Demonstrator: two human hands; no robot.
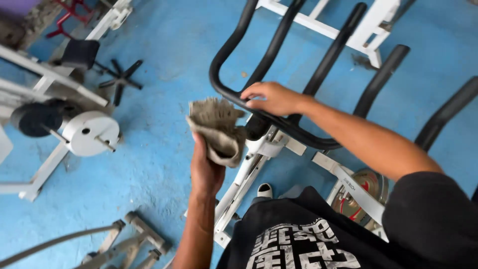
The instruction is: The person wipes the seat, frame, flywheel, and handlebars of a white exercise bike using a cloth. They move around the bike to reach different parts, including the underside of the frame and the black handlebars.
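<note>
My left hand (pixel 205 172) is raised in front of me, closed on a crumpled grey-brown rag (pixel 216 127) held just left of an exercise bike's black handlebar (pixel 226 87). Resting on top of that handlebar's curved bar is my right hand (pixel 271 98), fingers curled over it. The bike's white frame (pixel 244 182) runs down below both hands toward the blue floor. A red and grey flywheel (pixel 356 197) shows under my right forearm.
A white weight machine with a white disc (pixel 90 133) and a black plate (pixel 36 119) stands at the left. More white frames and black bars fill the upper right. A grey stand (pixel 134 239) lies at the bottom left. My shoe (pixel 264 190) rests by the bike.
</note>
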